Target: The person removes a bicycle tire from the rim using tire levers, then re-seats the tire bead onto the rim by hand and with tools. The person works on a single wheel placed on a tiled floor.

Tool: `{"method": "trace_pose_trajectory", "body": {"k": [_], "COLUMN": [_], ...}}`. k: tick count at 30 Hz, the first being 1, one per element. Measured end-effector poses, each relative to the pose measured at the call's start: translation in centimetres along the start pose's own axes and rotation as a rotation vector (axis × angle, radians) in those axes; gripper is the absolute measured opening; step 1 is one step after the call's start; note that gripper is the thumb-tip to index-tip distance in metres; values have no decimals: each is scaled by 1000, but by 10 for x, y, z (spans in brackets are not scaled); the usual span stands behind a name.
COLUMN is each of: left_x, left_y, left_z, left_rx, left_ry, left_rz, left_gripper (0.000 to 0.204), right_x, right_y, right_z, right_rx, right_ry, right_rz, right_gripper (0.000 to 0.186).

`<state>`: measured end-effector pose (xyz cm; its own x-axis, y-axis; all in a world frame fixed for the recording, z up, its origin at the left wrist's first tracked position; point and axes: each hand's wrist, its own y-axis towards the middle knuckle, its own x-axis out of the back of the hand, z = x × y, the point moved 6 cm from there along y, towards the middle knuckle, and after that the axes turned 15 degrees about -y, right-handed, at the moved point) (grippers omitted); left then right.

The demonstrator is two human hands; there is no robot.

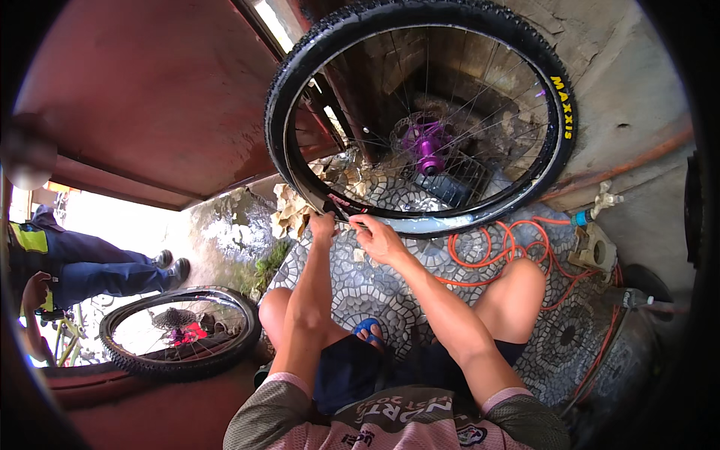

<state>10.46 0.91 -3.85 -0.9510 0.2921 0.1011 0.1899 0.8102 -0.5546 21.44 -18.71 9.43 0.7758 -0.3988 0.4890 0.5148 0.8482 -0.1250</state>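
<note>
A large bicycle wheel stands tilted in front of me, with a purple hub (429, 150), thin spokes and a black rim (551, 120). Around it runs a knobby black tyre (289, 69) with yellow lettering. Along the bottom, the tyre's side sits away from the rim, and a wet whitish strip (435, 223) shows there. My left hand (322, 226) is closed on the tyre's lower left edge. Close beside it, my right hand (379, 238) pinches the same edge with thumb and forefinger. The fingertips partly hide the spot they grip.
A second wheel (244, 315) lies at the left near a person in dark trousers (112, 277). An orange hose (480, 262) coils at the right below a tap (604, 198). Crumpled brown paper (291, 210) lies behind my left hand. Pebble mosaic (337, 300) covers the floor.
</note>
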Motion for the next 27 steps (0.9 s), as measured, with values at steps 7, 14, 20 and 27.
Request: {"method": "trace_pose_trajectory", "body": {"k": [7,14,20,27], "left_x": [-7,60,61,72], "left_y": [-21,-4,-97,-142], "left_z": [4,-137,-251,-264], "left_rx": [24,-499,-534,-569], "left_ry": [32,459,1125,1194], "left_rz": [-21,-120,111,-10], "left_gripper": [77,75,57,51], "right_x": [6,7,8,-20], "right_y": [-26,5,29,72], "right_z": [-68,-27,2,3], "right_rx": [-223,-23,1,67], "right_ry": [-131,12,153,379], "right_rz": [159,53,184,160], "right_gripper": [42,42,50,46]}}
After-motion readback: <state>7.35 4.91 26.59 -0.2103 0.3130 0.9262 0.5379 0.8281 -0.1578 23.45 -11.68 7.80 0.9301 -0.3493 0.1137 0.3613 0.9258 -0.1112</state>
